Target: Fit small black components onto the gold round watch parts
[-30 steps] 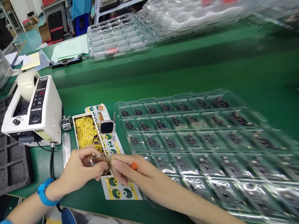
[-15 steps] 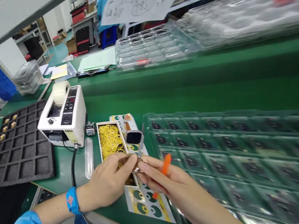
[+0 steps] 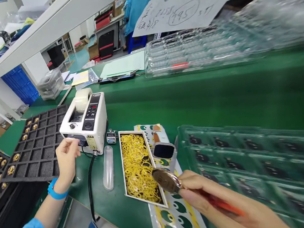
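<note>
My left hand (image 3: pixel 66 160) is at the front of a white tape dispenser (image 3: pixel 98 112), fingertips pinched at its outlet on what looks like a short piece of clear tape (image 3: pixel 73 139). My right hand (image 3: pixel 199 192) grips a round, shiny metal case (image 3: pixel 166 180), resembling a pocket watch, by its edge, tilted above the right side of a white box (image 3: pixel 123 167). Yellow rings (image 3: pixel 136 162) fill that box. An orange stick-like tool (image 3: pixel 228 207) lies across the right palm, partly hidden by the fingers.
A black compartment tray (image 3: pixel 41 153) with several gold round parts lies left of the dispenser. Clear trays (image 3: pixel 239 130) holding dark parts stand at right. A smartwatch (image 3: pixel 164 150), a tally counter (image 3: pixel 111 136), a clear plastic tray (image 3: pixel 108 168) and a sticker sheet (image 3: pixel 177 212) lie around the box.
My left hand has left the metal case and moved left to the dispenser's outlet. My right hand now holds the case alone, with its flat face showing. The view has shifted.
</note>
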`<control>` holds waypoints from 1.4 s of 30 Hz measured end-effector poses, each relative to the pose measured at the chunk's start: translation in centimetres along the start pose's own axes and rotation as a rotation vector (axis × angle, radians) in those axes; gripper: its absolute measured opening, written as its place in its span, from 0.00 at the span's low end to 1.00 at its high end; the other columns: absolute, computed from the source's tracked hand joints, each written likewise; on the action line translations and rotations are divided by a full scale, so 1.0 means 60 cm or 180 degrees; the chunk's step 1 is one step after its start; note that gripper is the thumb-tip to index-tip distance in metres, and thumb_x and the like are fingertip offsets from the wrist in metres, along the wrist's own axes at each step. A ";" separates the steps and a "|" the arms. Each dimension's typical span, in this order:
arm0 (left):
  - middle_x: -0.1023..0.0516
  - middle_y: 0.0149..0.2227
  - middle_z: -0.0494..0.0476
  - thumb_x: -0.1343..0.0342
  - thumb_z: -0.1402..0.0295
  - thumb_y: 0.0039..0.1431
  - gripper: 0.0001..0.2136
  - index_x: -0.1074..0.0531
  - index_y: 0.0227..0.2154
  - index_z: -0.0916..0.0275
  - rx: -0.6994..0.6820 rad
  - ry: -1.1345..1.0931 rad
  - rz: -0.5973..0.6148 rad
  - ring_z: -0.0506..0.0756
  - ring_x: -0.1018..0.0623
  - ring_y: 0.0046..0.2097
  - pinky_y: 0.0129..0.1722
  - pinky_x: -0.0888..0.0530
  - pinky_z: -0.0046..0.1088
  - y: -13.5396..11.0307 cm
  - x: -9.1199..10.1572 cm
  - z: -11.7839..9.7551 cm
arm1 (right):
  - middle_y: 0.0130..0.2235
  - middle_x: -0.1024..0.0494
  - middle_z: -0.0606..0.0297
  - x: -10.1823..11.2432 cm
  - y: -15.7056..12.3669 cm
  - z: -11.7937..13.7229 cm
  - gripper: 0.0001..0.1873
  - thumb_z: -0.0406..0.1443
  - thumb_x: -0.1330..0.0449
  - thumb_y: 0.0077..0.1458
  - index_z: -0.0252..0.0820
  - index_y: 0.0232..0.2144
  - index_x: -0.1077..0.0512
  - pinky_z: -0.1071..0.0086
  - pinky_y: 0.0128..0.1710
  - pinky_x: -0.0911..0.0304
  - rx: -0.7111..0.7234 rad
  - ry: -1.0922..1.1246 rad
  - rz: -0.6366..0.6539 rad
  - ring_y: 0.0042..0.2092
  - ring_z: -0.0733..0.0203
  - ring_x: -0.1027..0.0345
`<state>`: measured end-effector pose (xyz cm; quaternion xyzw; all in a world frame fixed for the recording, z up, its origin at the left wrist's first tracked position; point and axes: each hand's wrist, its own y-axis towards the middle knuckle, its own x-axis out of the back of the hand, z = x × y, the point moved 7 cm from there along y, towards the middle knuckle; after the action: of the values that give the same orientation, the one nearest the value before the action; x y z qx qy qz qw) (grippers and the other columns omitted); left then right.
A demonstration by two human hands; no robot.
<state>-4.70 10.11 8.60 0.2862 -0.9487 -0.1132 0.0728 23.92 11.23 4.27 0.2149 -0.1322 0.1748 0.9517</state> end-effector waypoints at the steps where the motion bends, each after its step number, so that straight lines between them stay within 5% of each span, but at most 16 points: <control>1: 0.30 0.26 0.50 0.39 0.67 0.50 0.08 0.30 0.21 0.62 -0.0221 0.0232 0.0165 0.48 0.32 0.26 0.27 0.36 0.24 0.002 -0.011 -0.022 | 0.26 0.29 0.63 -0.002 0.004 -0.004 0.21 0.50 0.46 0.59 0.45 0.22 0.30 0.74 0.23 0.36 -0.0093 0.0174 0.0099 0.27 0.60 0.32; 4: 0.27 0.45 0.57 0.42 0.73 0.52 0.04 0.28 0.23 0.62 -0.0952 0.1519 0.0982 0.49 0.30 0.30 0.32 0.34 0.27 -0.001 -0.062 -0.082 | 0.32 0.26 0.60 -0.008 0.007 -0.017 0.22 0.54 0.45 0.56 0.45 0.25 0.27 0.72 0.32 0.31 -0.0504 0.0620 0.0321 0.38 0.55 0.29; 6: 0.28 0.46 0.57 0.47 0.73 0.58 0.06 0.29 0.26 0.62 -0.1288 0.2107 0.1410 0.49 0.30 0.30 0.32 0.35 0.28 -0.014 -0.090 -0.105 | 0.34 0.26 0.59 -0.012 0.002 -0.025 0.22 0.56 0.43 0.55 0.46 0.27 0.26 0.68 0.39 0.32 -0.0819 0.0930 0.0391 0.41 0.54 0.30; 10: 0.30 0.39 0.55 0.49 0.71 0.62 0.09 0.32 0.26 0.61 -0.1054 0.1239 0.2069 0.52 0.30 0.37 0.33 0.35 0.27 -0.066 -0.127 -0.120 | 0.31 0.31 0.64 -0.021 -0.012 -0.030 0.23 0.58 0.42 0.53 0.44 0.27 0.30 0.68 0.37 0.36 -0.1392 0.1601 0.0528 0.35 0.59 0.35; 15: 0.37 0.29 0.49 0.45 0.68 0.61 0.10 0.31 0.23 0.61 -0.0180 0.0436 0.2761 0.50 0.36 0.31 0.30 0.39 0.26 -0.142 -0.169 -0.079 | 0.28 0.36 0.69 -0.033 -0.013 -0.022 0.26 0.58 0.40 0.50 0.42 0.26 0.34 0.70 0.33 0.45 -0.1565 0.2198 0.0704 0.31 0.64 0.43; 23: 0.41 0.27 0.48 0.45 0.67 0.59 0.10 0.31 0.22 0.62 0.0151 0.0557 0.2856 0.50 0.39 0.29 0.28 0.43 0.28 -0.138 -0.193 -0.041 | 0.27 0.38 0.70 -0.043 -0.015 -0.018 0.25 0.57 0.39 0.52 0.41 0.27 0.35 0.70 0.32 0.51 -0.1515 0.2374 0.0909 0.30 0.66 0.47; 32: 0.39 0.27 0.48 0.45 0.69 0.59 0.10 0.31 0.22 0.62 -0.0154 0.0830 0.2777 0.50 0.37 0.30 0.28 0.41 0.26 -0.140 -0.192 -0.040 | 0.25 0.40 0.71 -0.042 -0.013 -0.017 0.26 0.57 0.40 0.52 0.42 0.25 0.37 0.71 0.30 0.51 -0.1532 0.2307 0.0857 0.28 0.66 0.49; 37: 0.38 0.27 0.49 0.48 0.69 0.60 0.10 0.34 0.23 0.62 -0.0740 0.1332 0.2469 0.49 0.34 0.29 0.27 0.38 0.26 -0.147 -0.191 -0.050 | 0.26 0.38 0.70 -0.040 -0.012 -0.018 0.25 0.57 0.39 0.51 0.42 0.26 0.34 0.71 0.32 0.47 -0.1555 0.2161 0.0756 0.30 0.65 0.46; 42: 0.35 0.29 0.52 0.46 0.68 0.59 0.07 0.34 0.27 0.61 -0.1532 0.2177 0.1631 0.53 0.31 0.31 0.29 0.33 0.31 -0.137 -0.171 -0.070 | 0.27 0.36 0.69 -0.033 -0.010 -0.025 0.25 0.58 0.39 0.51 0.42 0.25 0.32 0.71 0.32 0.43 -0.1613 0.1965 0.0535 0.30 0.65 0.44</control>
<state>8.92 8.47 9.80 0.0394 -0.8572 -0.2072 0.4698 22.63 10.87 2.13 -0.1005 0.1037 0.2702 0.9519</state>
